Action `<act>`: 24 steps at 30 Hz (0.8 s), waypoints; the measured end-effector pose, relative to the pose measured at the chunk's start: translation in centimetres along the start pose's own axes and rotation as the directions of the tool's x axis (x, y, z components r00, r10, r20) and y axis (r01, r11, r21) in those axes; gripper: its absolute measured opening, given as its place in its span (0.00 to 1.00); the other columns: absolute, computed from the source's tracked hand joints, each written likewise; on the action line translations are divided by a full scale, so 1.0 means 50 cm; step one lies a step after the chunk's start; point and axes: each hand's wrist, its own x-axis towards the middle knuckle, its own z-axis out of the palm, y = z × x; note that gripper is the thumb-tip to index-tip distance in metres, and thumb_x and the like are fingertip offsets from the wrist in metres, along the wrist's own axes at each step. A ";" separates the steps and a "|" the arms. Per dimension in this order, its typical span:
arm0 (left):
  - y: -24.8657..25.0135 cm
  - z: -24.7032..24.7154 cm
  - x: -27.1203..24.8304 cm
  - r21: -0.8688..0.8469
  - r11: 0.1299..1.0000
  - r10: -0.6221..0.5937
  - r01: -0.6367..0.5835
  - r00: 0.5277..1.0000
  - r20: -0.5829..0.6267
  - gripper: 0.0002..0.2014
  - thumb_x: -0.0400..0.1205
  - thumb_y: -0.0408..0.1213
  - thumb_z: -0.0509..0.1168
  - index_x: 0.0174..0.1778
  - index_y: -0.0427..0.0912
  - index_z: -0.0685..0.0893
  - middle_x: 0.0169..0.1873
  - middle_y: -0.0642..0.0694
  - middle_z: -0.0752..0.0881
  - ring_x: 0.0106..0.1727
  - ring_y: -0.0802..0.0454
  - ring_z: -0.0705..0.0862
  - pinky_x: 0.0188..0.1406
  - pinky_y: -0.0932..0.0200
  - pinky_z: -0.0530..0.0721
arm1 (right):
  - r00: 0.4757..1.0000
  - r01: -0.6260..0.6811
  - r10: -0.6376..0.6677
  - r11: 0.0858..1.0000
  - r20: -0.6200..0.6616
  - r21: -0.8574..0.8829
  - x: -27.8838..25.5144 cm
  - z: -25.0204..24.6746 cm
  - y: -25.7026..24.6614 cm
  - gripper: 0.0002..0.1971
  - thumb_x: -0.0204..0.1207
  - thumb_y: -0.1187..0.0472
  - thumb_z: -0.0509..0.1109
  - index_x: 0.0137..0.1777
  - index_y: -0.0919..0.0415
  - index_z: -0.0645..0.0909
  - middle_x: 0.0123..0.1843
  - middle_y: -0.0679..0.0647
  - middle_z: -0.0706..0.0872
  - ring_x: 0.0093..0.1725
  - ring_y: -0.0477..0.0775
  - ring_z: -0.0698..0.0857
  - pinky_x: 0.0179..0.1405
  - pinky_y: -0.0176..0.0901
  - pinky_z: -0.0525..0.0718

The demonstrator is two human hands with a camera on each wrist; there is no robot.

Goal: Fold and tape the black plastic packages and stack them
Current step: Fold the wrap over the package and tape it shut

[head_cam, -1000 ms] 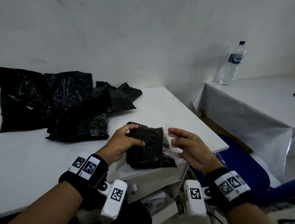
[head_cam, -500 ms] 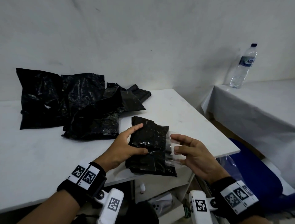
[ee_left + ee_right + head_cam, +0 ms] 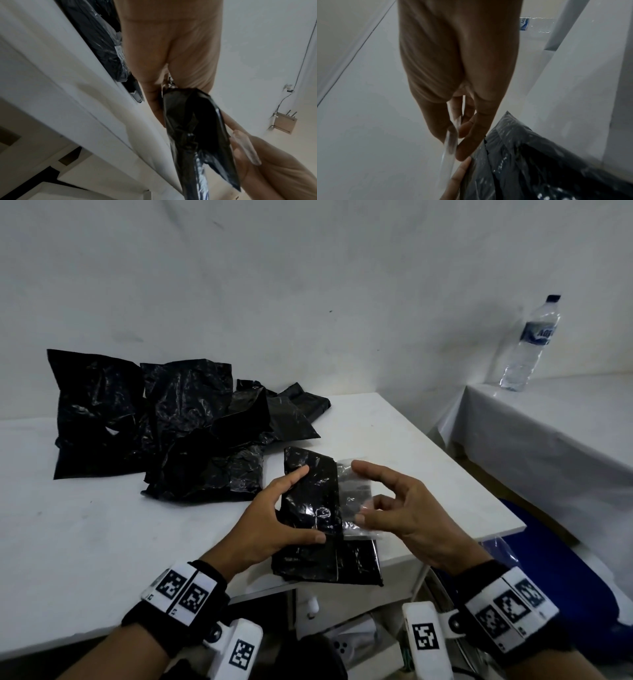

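Observation:
A folded black plastic package (image 3: pixel 325 563) is held over the white table's (image 3: pixel 428 460) near right corner. My left hand (image 3: pixel 310 505) grips its left side, index finger on top and thumb lower down. My right hand (image 3: pixel 358 493) pinches a strip of clear tape (image 3: pixel 347 508) against the package's right edge. The right wrist view shows the tape (image 3: pixel 448 155) between thumb and fingers, beside the package (image 3: pixel 530 162). From below, the left wrist view shows the package (image 3: pixel 193 121) in my left hand (image 3: pixel 188 112). A loose pile of black packages (image 3: pixel 154 422) lies at the table's back left.
A water bottle (image 3: pixel 534 344) stands on a second table under a white cloth (image 3: pixel 548 440) at the right. A blue seat (image 3: pixel 555 553) sits low between the two tables. A shelf with small items (image 3: pixel 342 642) shows under the table edge.
The package has tipped up and moved slightly away from me. My right hand has brought the tape in from the right onto the package's edge.

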 end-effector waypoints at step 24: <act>-0.029 -0.017 -0.009 -0.095 0.993 0.071 -0.072 0.997 -0.017 0.54 0.59 0.41 0.91 0.82 0.61 0.73 0.77 0.57 0.78 0.78 0.57 0.77 0.78 0.46 0.78 | 0.998 0.062 -0.046 0.924 0.050 -0.378 0.033 0.068 0.040 0.46 0.65 0.74 0.83 0.81 0.48 0.70 0.70 0.42 0.74 0.43 0.43 0.84 0.44 0.39 0.88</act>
